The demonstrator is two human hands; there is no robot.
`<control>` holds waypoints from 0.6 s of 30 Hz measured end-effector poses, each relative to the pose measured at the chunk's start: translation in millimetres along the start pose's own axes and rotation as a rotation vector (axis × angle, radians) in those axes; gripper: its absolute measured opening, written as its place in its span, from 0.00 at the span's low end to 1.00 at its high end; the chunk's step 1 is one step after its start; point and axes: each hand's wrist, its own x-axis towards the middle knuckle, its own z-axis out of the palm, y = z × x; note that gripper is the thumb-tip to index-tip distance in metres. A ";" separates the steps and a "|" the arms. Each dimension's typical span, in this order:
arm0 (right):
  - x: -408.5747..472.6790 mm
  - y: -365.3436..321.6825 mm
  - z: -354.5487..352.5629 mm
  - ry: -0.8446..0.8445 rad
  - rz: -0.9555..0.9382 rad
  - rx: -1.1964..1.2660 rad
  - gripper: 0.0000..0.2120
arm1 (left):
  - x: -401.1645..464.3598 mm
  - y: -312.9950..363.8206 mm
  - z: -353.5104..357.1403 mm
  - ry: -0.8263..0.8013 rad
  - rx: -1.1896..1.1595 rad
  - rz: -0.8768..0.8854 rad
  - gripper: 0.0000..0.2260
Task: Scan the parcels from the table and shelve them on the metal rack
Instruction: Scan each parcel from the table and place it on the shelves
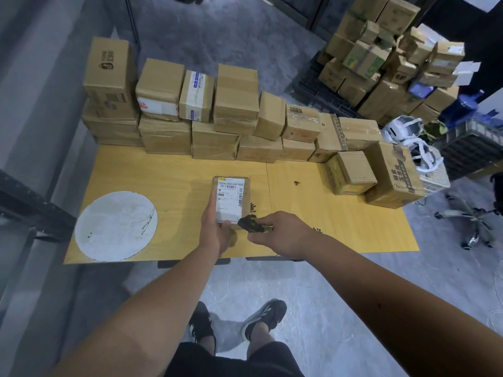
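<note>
- Where the frame's left edge darkens, part of a black metal rack (pixel 32 210) shows beside the yellow table (pixel 174 170).
- A white round disc (pixel 116 226) lies at the table's lower left.
- Stacked parcels (pixel 168 110) run in a wall along the table's far edge, from upper left to centre right.
- At the frame's centre the left hand (pixel 215 229) grips a small parcel (pixel 230 200) from below, fingers curled up its left side, white label facing up, just above the table.
- Just right of it, the right hand (pixel 280 235) pinches a black scanner (pixel 251 223), its tip at the parcel's lower right corner.
- A loose pile of boxes (pixel 381 63) fills the upper right.
- A white basket (pixel 435 178) stands off the table's right end.
</note>
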 end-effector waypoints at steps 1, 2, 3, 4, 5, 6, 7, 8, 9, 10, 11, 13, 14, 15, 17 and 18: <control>-1.1 -0.1 -0.5 0.004 0.003 -0.019 0.21 | 0.7 -0.9 1.1 -0.009 -0.052 -0.051 0.36; -2.1 -0.3 -1.5 0.000 0.012 -0.040 0.21 | -1.5 4.5 0.1 -0.024 -0.040 -0.068 0.36; -3.0 -0.6 -2.3 -0.009 0.025 -0.057 0.21 | 0.4 -2.2 2.4 -0.022 -0.050 -0.051 0.37; -3.9 -1.2 -3.0 -0.020 0.041 -0.069 0.20 | -1.8 1.1 0.5 -0.018 -0.012 -0.046 0.38; -5.0 -1.9 -3.1 -0.030 0.055 -0.079 0.18 | -2.3 -3.3 0.9 -0.020 -0.019 -0.037 0.40; -5.8 -2.1 -3.0 -0.035 0.065 -0.091 0.16 | -3.3 -5.9 0.6 -0.026 -0.026 -0.050 0.42; -6.2 -2.1 -2.5 -0.036 0.071 -0.106 0.14 | -2.7 -9.7 1.4 -0.040 -0.029 -0.065 0.43; -6.4 -1.5 -1.9 -0.037 0.077 -0.117 0.13 | -4.1 -8.6 1.3 -0.042 -0.014 -0.063 0.43; -6.9 -1.2 -1.4 -0.038 0.085 -0.127 0.13 | -5.3 -6.9 3.1 -0.043 -0.022 -0.061 0.43; -7.8 -1.1 -1.2 -0.040 0.095 -0.139 0.13 | -5.9 -6.8 2.6 -0.042 -0.023 -0.067 0.43; -8.6 -1.0 -1.5 -0.045 0.104 -0.154 0.13 | -5.2 -9.3 3.5 -0.035 -0.013 -0.064 0.43; -9.9 -0.5 -2.3 -0.063 0.114 -0.175 0.14 | -4.3 -7.9 2.0 -0.034 -0.004 -0.083 0.42; -10.7 -0.5 -2.1 -0.070 0.116 -0.179 0.14 | -4.6 -7.6 1.6 -0.037 0.004 -0.087 0.42; -11.6 0.0 -1.8 -0.075 0.117 -0.178 0.14 | -3.8 -9.0 1.9 -0.037 0.001 -0.088 0.42; -12.3 1.9 -0.9 -0.078 0.112 -0.166 0.14 | -3.2 -9.2 2.1 -0.036 0.000 -0.104 0.42; -12.8 2.7 -0.8 -0.081 0.110 -0.161 0.14 | -2.8 -9.9 1.5 -0.040 0.006 -0.113 0.42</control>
